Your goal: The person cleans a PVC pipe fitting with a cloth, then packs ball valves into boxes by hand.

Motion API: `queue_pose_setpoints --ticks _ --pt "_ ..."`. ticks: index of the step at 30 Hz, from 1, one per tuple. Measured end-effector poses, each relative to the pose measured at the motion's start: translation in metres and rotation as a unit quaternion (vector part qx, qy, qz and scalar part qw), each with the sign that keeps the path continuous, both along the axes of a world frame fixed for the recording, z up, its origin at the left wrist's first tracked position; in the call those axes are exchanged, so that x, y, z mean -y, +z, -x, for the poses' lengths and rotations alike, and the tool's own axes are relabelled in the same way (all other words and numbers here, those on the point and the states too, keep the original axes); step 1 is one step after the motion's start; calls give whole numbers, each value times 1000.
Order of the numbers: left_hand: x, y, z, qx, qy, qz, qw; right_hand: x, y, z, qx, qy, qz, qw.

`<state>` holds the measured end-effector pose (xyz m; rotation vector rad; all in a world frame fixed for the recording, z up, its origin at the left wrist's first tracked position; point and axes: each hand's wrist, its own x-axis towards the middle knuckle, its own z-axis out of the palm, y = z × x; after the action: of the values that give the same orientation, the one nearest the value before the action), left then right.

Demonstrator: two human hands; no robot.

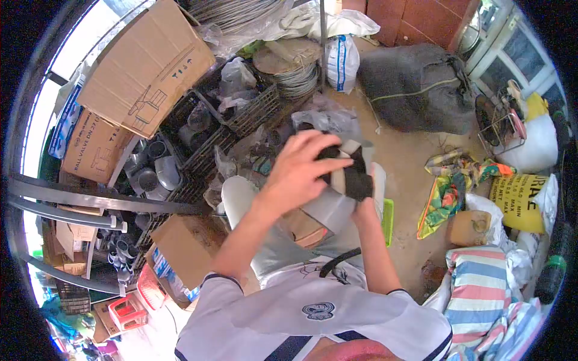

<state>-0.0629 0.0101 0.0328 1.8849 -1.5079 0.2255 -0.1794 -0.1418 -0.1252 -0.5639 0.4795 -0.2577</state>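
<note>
A boxy grey and black object (360, 178) with a pale strip is held up over my lap; its exact kind is hard to make out. My left hand (306, 163) lies across its upper left side, fingers bent over the black and pale parts. From below and to the right, my right hand (365, 209) supports the same object, most of its fingers hidden behind it. A flat grey part (331, 210) shows beneath the black portion. Below that, between my legs, something brown and orange (306, 231) is partly covered.
Black crates (241, 114) with grey pipe fittings (158, 171) and cardboard boxes (147, 72) line the left. A green basket (388, 222) stands beside my right leg. A dark bundle (415, 90), a yellow sack (521, 201) and a striped sack (481, 283) lie rightward. Wire coils (298, 81) stand behind.
</note>
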Motion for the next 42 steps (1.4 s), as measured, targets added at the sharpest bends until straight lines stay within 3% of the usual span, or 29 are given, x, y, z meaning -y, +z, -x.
queue_pose_setpoints --ticks 1,3,4,6,7,9,10,12,13,15,20,23,25,27,29,30,31,33,34,35,37,38,39,41,42 --pt "-3 -5 -14 -18 -5 21 1000 4 -1 8 9 -23 55 998" --pt "-13 -25 -38 -39 88 36 995 7 -2 20 26 -68 161 984" --pt "-18 -32 -43 -40 88 36 995 5 1 23 24 -67 161 984" --pt "-20 -40 -52 -168 95 57 980 7 13 24 32 -67 174 982" --pt "-17 -32 -46 -167 93 59 980 7 18 21 33 -69 175 982" --pt "-9 -16 -16 -125 21 55 990 -1 25 15 19 -102 328 939" --pt "-2 -11 -6 -53 -3 24 998 -3 24 11 19 -102 327 939" --pt "18 -10 14 44 -32 -5 999 -7 21 4 1 -119 581 805" --pt "28 -15 16 43 -32 -4 999 -10 11 4 1 -118 581 805" --pt "44 -24 15 178 -54 -5 982 -20 -2 4 -20 -32 436 899" --pt "44 -32 -3 154 -81 -18 985 -18 -4 1 20 -58 408 911" --pt "20 -34 -26 57 -109 22 992 -17 14 1 24 -78 318 945" --pt "6 -38 -39 -133 -116 29 984 -16 10 7 14 -13 119 993" --pt "-3 -51 -54 -158 -114 46 980 -18 -13 7 7 -2 143 990" --pt "-12 -75 -67 -229 -106 117 961 -21 -37 14 30 28 -31 999" --pt "-17 -81 -65 -294 -70 125 945 -25 -30 21 -49 30 -32 998" --pt "-18 -95 -65 -294 -68 123 945 -25 -29 18 -49 32 -35 998" --pt "-15 -127 -65 -439 -53 242 864 -25 -26 9 49 46 -99 993" --pt "-11 -128 -57 -467 -32 271 841 -33 -23 11 112 36 -184 976" --pt "-11 -137 -53 -467 -33 272 841 -38 -19 10 112 36 -183 976" --pt "-14 -157 -45 -651 -32 300 697 -50 2 9 57 49 36 997" --pt "-11 -163 -38 -701 13 293 650 -56 15 9 29 56 145 987" --pt "-15 -182 -34 -702 15 296 648 -61 28 10 1 63 253 966" --pt "-23 -235 -28 -713 -30 203 670 -66 50 13 -54 72 455 886" --pt "-22 -231 -22 -527 43 101 843 -63 60 13 -57 73 455 886"
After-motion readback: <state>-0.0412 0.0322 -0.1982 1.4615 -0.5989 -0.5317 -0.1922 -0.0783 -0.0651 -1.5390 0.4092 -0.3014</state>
